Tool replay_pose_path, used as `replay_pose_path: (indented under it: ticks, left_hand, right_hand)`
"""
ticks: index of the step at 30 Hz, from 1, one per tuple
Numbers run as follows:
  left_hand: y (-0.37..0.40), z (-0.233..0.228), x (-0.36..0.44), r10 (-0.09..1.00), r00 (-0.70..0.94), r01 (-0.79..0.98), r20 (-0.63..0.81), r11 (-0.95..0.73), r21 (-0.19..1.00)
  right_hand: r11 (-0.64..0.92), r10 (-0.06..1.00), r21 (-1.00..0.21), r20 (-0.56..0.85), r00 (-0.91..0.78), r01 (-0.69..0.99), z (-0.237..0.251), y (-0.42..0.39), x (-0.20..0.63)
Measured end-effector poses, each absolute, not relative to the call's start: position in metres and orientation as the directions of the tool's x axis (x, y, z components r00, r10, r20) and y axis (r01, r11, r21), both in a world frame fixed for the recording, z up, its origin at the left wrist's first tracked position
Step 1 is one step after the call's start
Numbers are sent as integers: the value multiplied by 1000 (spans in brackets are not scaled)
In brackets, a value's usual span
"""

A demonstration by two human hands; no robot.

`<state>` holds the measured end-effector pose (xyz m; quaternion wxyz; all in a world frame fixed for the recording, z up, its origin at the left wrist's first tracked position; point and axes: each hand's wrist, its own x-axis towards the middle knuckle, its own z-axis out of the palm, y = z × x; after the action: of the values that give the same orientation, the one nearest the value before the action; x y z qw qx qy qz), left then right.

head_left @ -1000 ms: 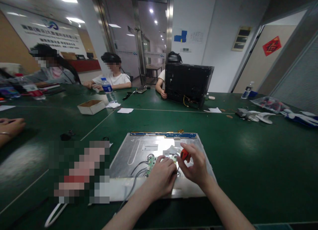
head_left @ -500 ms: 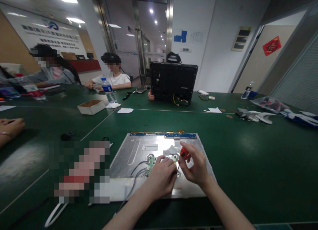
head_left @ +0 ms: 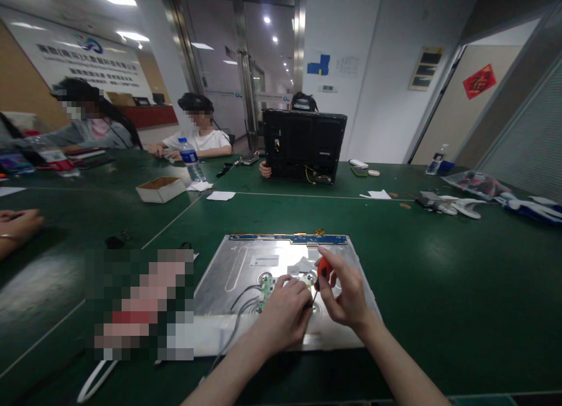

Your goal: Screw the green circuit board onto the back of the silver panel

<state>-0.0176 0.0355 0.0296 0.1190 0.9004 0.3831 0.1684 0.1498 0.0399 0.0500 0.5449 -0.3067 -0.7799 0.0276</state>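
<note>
A silver metal panel (head_left: 246,265) lies flat on the green table in front of me, with a blue strip board (head_left: 287,238) along its far edge. A small green circuit board (head_left: 266,287) with grey wires (head_left: 239,303) sits near its middle. My left hand (head_left: 284,313) rests on that board with fingers curled, pressing it down. My right hand (head_left: 345,292) grips a screwdriver with a red and black handle (head_left: 324,269), held upright, its tip pointing down at the panel beside my left fingers.
Across the green table (head_left: 439,277) a person holds a black monitor housing (head_left: 304,144) upright. Two more people sit at far left. A water bottle (head_left: 190,158), a cardboard box (head_left: 160,189), paper slips and white gloves (head_left: 456,205) lie around. Another person's hand (head_left: 17,224) rests at the left edge.
My right hand turned the screwdriver slightly, staying in place. The person opposite shifted the black monitor housing to the left and stood it straighter.
</note>
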Motion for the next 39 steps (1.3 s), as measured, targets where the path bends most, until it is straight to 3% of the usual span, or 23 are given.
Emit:
replay_pose_path:
  ticks: [8,18,29,39]
  left_hand:
    - [35,29,-18,739,635,653,223,-669,356]
    - [36,28,-17,729,651,651,212,-679,338]
    - [34,29,-18,737,633,658,236,-673,338]
    - [35,31,-17,727,651,654,221,-684,325]
  right_hand:
    - [795,466,-309,863,-198,522,46,43,149]
    - [800,524,-392,825,-212,454,50,39,150]
    - [790,468,-307,861,-198,531,46,44,148]
    - [798,526,-392,824,-211,459,48,40,150]
